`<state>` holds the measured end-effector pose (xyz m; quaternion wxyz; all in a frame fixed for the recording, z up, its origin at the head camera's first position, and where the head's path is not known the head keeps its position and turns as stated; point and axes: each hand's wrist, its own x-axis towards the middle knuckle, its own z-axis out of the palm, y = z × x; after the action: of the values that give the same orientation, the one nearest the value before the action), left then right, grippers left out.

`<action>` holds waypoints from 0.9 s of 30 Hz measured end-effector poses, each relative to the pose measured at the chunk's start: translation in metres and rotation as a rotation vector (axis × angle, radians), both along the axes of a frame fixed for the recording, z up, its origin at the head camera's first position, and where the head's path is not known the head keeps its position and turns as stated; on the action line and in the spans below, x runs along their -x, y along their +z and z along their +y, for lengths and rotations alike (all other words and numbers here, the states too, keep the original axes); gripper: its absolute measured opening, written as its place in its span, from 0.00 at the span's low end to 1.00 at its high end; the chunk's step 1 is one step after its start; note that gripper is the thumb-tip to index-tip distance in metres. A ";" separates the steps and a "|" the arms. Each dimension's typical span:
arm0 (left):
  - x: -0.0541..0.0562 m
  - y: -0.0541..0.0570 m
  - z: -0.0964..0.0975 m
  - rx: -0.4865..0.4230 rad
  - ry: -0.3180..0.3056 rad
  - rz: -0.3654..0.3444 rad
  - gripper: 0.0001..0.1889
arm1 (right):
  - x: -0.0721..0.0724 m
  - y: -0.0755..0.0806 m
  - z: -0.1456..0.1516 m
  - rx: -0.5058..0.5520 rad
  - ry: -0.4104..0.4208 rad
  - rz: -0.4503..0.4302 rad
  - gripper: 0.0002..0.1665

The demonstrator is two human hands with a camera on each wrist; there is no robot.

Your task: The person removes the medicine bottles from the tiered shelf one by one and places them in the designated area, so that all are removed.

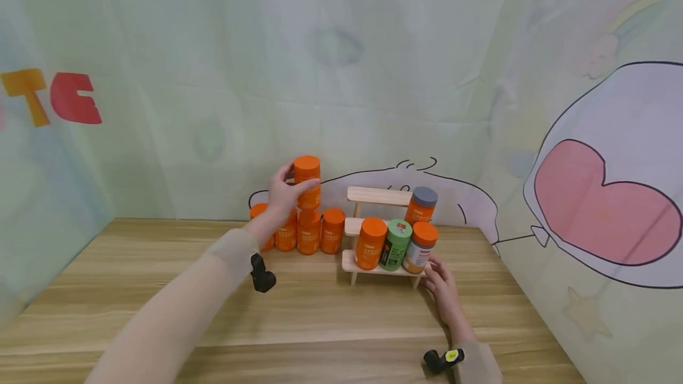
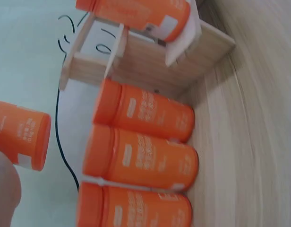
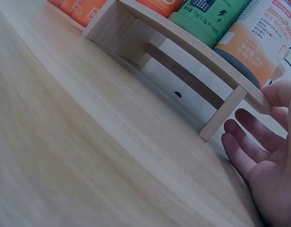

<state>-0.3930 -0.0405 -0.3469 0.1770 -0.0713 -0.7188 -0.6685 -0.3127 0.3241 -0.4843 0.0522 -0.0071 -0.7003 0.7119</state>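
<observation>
My left hand (image 1: 281,195) grips an orange bottle (image 1: 308,197) with an orange lid, held upright in the air above a row of similar orange bottles (image 1: 309,233). In the left wrist view only the lower part of the held bottle (image 2: 25,135) shows. At the lower right end of a three-tier wooden rack (image 1: 379,196), my right hand (image 1: 441,286) pinches the tip of the bottom shelf (image 3: 240,85), its other fingers loosely curled below. On that shelf stand an orange bottle (image 1: 370,245), a green bottle (image 1: 395,248) and a white-and-orange bottle (image 1: 418,250).
Higher on the rack's right side stands a grey-lidded orange bottle (image 1: 421,203); its tier is partly hidden. The rack and the bottle row stand near the back of the wooden table (image 1: 320,319). Behind them hangs a printed curtain (image 1: 240,105).
</observation>
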 end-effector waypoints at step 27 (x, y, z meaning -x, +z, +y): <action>-0.008 -0.028 -0.080 -0.020 0.393 0.075 0.34 | 0.000 -0.001 0.001 0.016 0.000 0.009 0.21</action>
<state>-0.3848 -0.1205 -0.3754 0.3316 0.0475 -0.7050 -0.6251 -0.3131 0.3249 -0.4855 0.0553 -0.0045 -0.6944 0.7174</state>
